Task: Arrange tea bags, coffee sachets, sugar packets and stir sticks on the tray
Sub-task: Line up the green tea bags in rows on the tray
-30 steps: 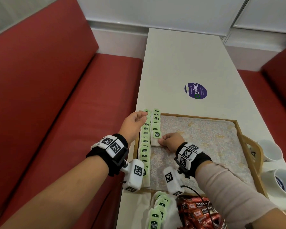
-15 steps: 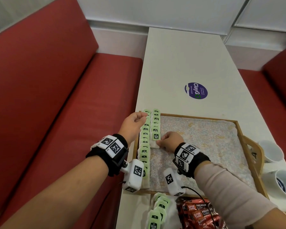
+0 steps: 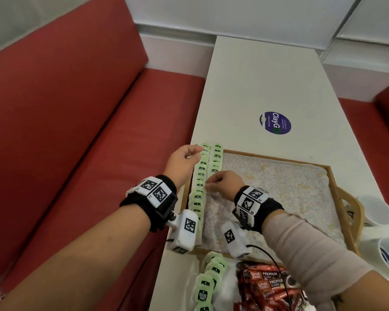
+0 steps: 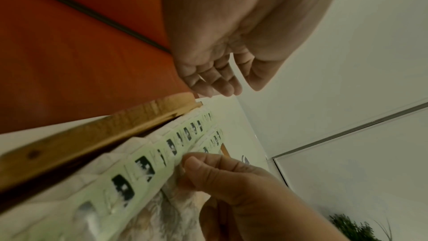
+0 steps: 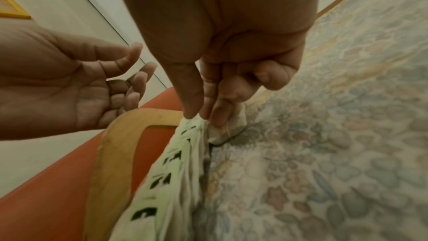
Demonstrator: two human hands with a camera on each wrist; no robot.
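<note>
A wooden tray (image 3: 332, 182) lined with a floral cloth sits on the white table. Two rows of green-tagged tea bags (image 3: 200, 176) run along its left side; the second row (image 3: 216, 158) is shorter. My right hand (image 3: 208, 185) pinches a tea bag (image 5: 228, 128) at the near end of the second row, pressing it against the cloth. My left hand (image 3: 194, 153) hovers over the tray's far left corner with fingers loosely curled and nothing in them. In the left wrist view the left fingers (image 4: 217, 81) hang above the tray rim (image 4: 92, 135).
Loose tea bags (image 3: 211, 277) and a heap of red coffee sachets (image 3: 267, 286) lie on the table in front of the tray. Two white cups (image 3: 373, 209) stand right of the tray's handle. A round blue sticker (image 3: 275, 123) lies beyond. A red bench (image 3: 88, 142) runs along the left.
My right hand has shifted slightly left with the tea bag, toward the first row, and now covers its green tag. The left hand has stayed where it was.
</note>
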